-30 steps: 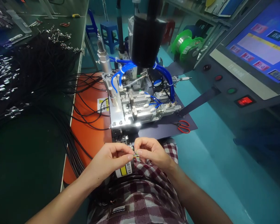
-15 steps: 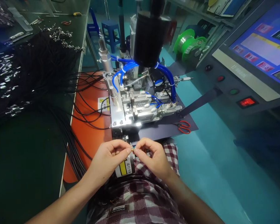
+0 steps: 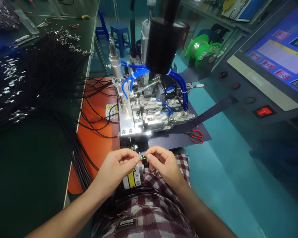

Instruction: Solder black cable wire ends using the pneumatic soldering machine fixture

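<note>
In front of my lap, my left hand is closed in a pinch, thumb against forefinger. It holds thin coloured wires, with yellow, red and blue strands showing past the fingertips. My right hand faces it, also pinched, at the tips of these wires; a blue strand runs up to its fingers. The rest of the wires is hidden behind my left hand. Just beyond my hands stands a metal machine with blue air hoses. Below the left hand is a white and yellow label.
Black cables cross an orange board left of the machine. A big heap of black cables covers the dark table. Red-handled snips lie on the machine's base plate. A control panel juts in at right.
My right hand has moved slightly right, away from the left fingertips, so more of the coloured wires shows between the hands. The left hand keeps its pinch. The view has shifted slightly.
</note>
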The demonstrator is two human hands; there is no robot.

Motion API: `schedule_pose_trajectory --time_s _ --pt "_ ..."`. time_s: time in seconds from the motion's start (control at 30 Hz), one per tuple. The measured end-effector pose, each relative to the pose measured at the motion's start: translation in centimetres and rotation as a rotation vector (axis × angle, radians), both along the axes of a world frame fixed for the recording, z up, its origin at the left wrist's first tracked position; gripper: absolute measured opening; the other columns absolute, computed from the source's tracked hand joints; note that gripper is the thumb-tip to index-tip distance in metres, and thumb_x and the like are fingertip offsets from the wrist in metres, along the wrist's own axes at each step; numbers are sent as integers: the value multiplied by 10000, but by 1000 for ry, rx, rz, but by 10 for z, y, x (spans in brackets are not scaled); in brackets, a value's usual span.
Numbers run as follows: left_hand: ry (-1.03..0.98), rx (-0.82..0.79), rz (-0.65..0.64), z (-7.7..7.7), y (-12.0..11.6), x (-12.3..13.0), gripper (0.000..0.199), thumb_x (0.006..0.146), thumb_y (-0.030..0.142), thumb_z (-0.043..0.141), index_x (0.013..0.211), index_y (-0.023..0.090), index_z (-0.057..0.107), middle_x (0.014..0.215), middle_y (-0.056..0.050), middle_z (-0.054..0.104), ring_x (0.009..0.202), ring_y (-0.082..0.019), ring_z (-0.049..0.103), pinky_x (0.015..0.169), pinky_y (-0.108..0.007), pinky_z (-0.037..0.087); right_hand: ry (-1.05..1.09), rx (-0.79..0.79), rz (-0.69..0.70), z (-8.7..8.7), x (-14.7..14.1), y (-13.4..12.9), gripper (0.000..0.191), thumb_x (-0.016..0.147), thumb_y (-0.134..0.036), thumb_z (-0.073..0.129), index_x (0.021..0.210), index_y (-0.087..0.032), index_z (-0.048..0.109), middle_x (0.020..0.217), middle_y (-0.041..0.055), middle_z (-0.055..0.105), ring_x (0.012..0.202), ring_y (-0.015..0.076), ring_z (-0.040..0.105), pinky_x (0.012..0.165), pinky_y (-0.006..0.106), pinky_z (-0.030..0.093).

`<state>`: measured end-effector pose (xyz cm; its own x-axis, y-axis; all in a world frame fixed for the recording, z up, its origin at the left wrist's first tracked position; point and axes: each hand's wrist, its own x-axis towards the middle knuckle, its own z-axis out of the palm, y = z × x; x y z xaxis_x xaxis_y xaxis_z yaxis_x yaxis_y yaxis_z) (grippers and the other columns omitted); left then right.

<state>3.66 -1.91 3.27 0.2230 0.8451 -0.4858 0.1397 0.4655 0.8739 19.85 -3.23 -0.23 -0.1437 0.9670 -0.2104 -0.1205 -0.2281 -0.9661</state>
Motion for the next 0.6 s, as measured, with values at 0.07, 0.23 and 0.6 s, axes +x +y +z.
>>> schedule_pose_trajectory --time_s 0.07,0.23,0.6 --pt "-11 -7 2 0 0 0 162 737 306 654 693 150 648 486 63 431 440 -50 290 407 -169 217 -31 -2 -1 1 -2 -1 98 783 -271 622 791 -173 629 635 -25 564 516 100 501 493 222 432" --pt "15 -12 -8 -2 0 -1 180 750 329 651 713 153 642 465 82 376 427 -48 271 393 -168 201 -134 51 -61 2 -10 -4 96 785 -262 637 763 -168 631 640 -14 583 511 97 491 489 226 409" --pt "252 291 -123 -2 1 -5 148 806 284 584 826 155 653 716 -4 626 660 -132 566 606 -230 436 -135 -6 -16 3 -11 0 158 853 -259 556 718 -179 543 570 -43 517 503 97 501 508 221 398"
